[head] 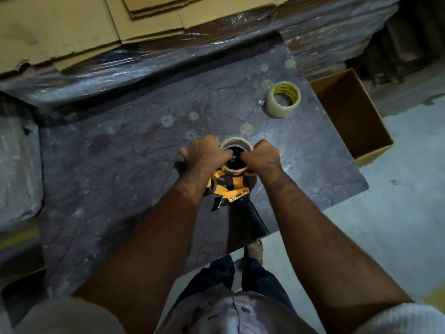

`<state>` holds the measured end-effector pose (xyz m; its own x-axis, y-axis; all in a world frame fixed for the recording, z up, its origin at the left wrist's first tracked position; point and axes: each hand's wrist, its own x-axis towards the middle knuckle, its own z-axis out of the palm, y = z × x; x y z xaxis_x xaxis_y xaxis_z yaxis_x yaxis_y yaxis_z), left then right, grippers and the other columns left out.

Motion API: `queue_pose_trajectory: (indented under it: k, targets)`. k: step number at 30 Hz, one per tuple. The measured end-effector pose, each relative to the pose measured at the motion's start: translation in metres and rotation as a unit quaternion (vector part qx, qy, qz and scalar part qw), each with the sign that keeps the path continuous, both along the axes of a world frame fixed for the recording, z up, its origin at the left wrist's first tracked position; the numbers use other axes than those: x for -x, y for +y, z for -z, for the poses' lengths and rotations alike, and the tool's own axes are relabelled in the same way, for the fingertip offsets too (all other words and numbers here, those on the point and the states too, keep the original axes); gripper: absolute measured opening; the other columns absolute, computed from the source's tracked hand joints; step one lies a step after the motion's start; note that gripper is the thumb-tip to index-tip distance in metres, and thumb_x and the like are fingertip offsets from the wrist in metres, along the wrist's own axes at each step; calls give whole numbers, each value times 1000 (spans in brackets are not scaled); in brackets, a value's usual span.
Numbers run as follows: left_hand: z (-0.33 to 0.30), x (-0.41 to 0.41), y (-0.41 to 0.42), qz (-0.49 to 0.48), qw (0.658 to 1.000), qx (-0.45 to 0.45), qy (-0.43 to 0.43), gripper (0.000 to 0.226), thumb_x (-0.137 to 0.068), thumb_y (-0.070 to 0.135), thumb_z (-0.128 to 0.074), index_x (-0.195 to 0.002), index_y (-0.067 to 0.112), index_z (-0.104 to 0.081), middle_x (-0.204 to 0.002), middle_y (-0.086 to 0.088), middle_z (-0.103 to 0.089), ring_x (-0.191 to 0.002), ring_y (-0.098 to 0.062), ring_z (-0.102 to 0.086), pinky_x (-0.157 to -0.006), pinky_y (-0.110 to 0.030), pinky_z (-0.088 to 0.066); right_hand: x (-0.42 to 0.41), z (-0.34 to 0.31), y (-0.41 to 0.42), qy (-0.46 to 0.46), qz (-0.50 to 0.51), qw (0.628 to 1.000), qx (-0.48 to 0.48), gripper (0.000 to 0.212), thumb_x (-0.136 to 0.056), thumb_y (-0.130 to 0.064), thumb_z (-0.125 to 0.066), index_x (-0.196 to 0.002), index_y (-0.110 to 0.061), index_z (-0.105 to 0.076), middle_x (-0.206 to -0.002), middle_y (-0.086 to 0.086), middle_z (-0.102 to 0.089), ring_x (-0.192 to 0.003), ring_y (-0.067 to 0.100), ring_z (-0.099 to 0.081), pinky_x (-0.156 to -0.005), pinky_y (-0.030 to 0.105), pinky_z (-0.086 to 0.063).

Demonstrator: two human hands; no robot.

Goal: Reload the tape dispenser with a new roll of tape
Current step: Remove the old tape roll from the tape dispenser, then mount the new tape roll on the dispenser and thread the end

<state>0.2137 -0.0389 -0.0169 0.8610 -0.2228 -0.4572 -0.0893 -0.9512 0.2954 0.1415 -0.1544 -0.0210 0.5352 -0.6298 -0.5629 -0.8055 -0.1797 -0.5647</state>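
A yellow and black tape dispenser [230, 188] lies on the dark table [120, 165], its black handle [254, 219] pointing toward me. A nearly bare pale tape core [237, 143] sits around the dispenser's black hub. My left hand [204, 154] grips the core's left side, fingers reaching into its middle. My right hand [260, 157] grips the core's right side. A fuller roll of clear tape [283, 100] with a yellow inner core lies flat on the table, far right, apart from both hands.
An open, empty cardboard box [351, 116] stands on the floor just past the table's right edge. Plastic-wrapped stacks [144, 61] topped with flat cardboard [72, 25] line the far side. More wrapped goods [16, 165] sit at left.
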Motion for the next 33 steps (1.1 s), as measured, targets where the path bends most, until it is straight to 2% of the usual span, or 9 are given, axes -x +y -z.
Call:
queue_pose_trajectory:
  k: [3, 7, 10, 13, 16, 19, 24, 28, 33]
  targets:
    - [-11, -2, 15, -15, 981, 192, 35, 30, -76, 58, -71, -86, 30, -64, -89, 10, -69, -92, -17, -64, -99, -48, -45, 9, -16, -12, -77, 69, 991, -89, 34, -75, -28, -78, -96, -13, -56, -100, 11, -63, -84, 25, -71, -62, 43, -64]
    - [-38, 3, 35, 61, 924, 351, 138, 56, -75, 48, -84, -123, 24, -68, -115, 9, -73, -106, -8, -67, -96, -35, -53, 14, -44, -28, -134, 99, 969, -185, 22, -86, -20, -73, -98, -18, -54, -96, 10, -61, -79, 25, -66, -68, 41, -64]
    - [-39, 1, 37, 127, 937, 306, 108, 87, -56, 72, -83, -129, 32, -62, -123, 12, -70, -114, -8, -65, -104, -45, -50, 13, -60, -35, -147, 79, 965, -202, 19, -87, -19, -72, -103, -16, -61, -96, 12, -63, -85, 27, -65, -76, 45, -64]
    - [-43, 0, 24, 143, 970, 198, -4, 95, -55, 83, -74, -135, 36, -53, -137, 10, -60, -129, -17, -53, -108, -55, -39, 4, -70, -40, -159, 55, 967, -192, 20, -86, -22, -73, -102, -16, -62, -98, 11, -66, -86, 27, -68, -71, 38, -63]
    - [-49, -2, 7, 85, 973, 195, -86, 99, -53, 85, -71, -136, 36, -46, -137, 8, -61, -129, -21, -53, -104, -56, -41, -9, -75, -45, -176, 25, 969, -173, 17, -87, -26, -72, -96, -17, -61, -81, 5, -65, -77, 23, -64, -73, 38, -59]
    - [-51, -8, -10, 45, 977, 180, -102, 101, -54, 83, -71, -137, 37, -37, -133, 7, -64, -125, -25, -58, -103, -54, -39, -20, -74, -58, -188, -12, 967, -171, 27, -88, -33, -72, -105, -15, -62, -86, 3, -68, -80, 20, -65, -76, 38, -57]
    - [-41, -29, -49, -33, 987, 112, -109, 84, -62, 71, -76, -128, 38, -38, -121, 2, -70, -117, -29, -62, -101, -52, -37, -31, -63, -106, -156, -104, 962, -196, 29, -96, -35, -62, -124, -28, -64, -122, 0, -66, -112, 21, -64, -98, 46, -53]
    - [-18, -48, -85, -123, 984, 70, -108, 79, -68, 69, -73, -129, 33, -38, -119, -8, -69, -116, -33, -62, -104, -55, -36, -40, -41, -157, -137, -123, 966, -182, 34, -94, -36, -64, -128, -30, -64, -128, 1, -64, -116, 19, -62, -96, 44, -54]
    - [21, -67, -104, -106, 993, 41, -31, 98, -67, 68, -72, -148, 34, -29, -146, -11, -55, -138, -33, -47, -111, -61, -26, -47, -15, -197, -112, -191, 964, -146, 45, -94, -27, -66, -138, -22, -59, -139, 1, -60, -120, 11, -58, -108, 35, -47]
